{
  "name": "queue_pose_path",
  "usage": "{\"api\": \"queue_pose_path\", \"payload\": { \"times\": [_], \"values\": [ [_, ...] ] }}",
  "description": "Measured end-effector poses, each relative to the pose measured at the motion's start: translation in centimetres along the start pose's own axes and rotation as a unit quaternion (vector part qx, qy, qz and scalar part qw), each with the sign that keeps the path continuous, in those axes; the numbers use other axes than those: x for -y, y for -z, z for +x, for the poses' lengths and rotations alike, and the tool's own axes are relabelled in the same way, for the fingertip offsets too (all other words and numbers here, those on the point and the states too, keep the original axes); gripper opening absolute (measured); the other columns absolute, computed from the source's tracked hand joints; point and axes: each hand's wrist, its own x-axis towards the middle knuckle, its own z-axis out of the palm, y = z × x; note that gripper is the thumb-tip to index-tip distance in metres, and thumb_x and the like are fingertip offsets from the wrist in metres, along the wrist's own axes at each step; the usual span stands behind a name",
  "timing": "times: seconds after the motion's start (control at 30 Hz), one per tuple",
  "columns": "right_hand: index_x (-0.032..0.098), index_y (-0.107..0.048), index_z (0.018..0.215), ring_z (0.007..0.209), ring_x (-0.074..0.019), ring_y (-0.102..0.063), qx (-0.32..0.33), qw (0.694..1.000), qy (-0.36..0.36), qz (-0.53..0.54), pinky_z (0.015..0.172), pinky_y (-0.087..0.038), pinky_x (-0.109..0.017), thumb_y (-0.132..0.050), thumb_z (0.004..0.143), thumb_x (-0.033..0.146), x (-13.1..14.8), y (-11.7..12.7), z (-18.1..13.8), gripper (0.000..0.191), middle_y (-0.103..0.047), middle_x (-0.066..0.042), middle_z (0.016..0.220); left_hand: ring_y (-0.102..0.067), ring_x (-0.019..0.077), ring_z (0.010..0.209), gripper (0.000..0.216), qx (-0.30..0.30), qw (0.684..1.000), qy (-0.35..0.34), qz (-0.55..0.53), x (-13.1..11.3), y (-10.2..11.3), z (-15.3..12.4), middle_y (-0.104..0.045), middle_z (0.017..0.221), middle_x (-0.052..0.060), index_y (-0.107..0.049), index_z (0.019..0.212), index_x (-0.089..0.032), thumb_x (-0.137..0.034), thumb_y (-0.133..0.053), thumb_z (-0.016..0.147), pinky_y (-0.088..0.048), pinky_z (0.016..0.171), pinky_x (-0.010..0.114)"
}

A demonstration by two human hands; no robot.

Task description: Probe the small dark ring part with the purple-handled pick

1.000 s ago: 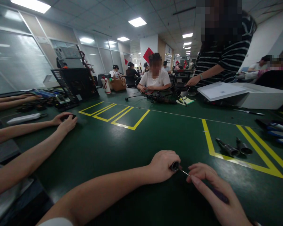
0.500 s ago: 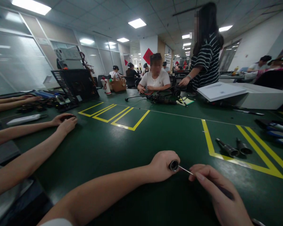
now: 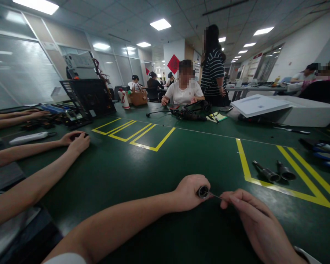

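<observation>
My left hand is closed round a small dark cylindrical part, whose round open end faces right. My right hand pinches a thin metal tool, with its tip pushed into that open end. Both hands rest low over the green table mat near its front edge. The handle of the tool is hidden under my right fingers.
Two more dark cylindrical parts lie inside a yellow-taped box at right. A co-worker's two arms reach in from the left onto a small dark object. A white box, a black case and cables stand farther back; a seated person and a standing person are beyond.
My right hand has slid left, driving the thin tool deeper into the cylinder. The standing person in the striped top has walked away from the white box toward the back.
</observation>
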Motion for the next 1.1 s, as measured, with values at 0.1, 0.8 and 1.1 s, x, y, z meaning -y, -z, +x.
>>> {"api": "queue_pose_path", "payload": {
  "times": [0.1, 0.8, 1.1],
  "values": [
    [0.024, -0.066, 0.066, 0.089, -0.0249, -0.057, 0.002, 1.0, 0.012, -0.011, 0.079, -0.045, -0.035, -0.06, 0.078, 0.042, 0.03, -0.01, -0.1, 0.022, -0.065, -0.003, 0.072, -0.049, 0.0107, 0.067, 0.016, -0.002, 1.0, 0.012, 0.004, -0.07, 0.04, 0.07, -0.053, 0.071, -0.001, -0.053, 0.072, -0.015, -0.026, -0.06, 0.081, -0.039, 0.063, 0.022],
    [0.023, -0.066, 0.066, 0.087, -0.0255, -0.058, 0.004, 1.0, 0.003, 0.003, 0.077, -0.045, -0.036, -0.062, 0.078, 0.041, 0.41, -0.17, -0.19, 0.022, -0.066, -0.004, 0.072, -0.05, 0.0106, 0.067, 0.016, 0.002, 1.0, 0.007, -0.016, -0.17, 0.15, 0.16, -0.052, 0.069, -0.002, -0.052, 0.07, -0.015, -0.023, -0.061, 0.08, -0.039, 0.062, 0.022],
    [0.023, -0.066, 0.065, 0.08, -0.0243, -0.06, 0.029, 0.971, 0.14, -0.19, 0.07, -0.047, -0.033, -0.059, 0.079, 0.044, 0.72, -0.41, -0.92, 0.026, -0.065, -0.006, 0.079, -0.048, 0.0107, 0.064, 0.015, 0.008, 0.996, 0.02, 0.082, -0.27, -0.09, 0.16, -0.052, 0.069, -0.002, -0.054, 0.072, -0.015, -0.025, -0.06, 0.081, -0.035, 0.059, 0.023]
  ]
}}
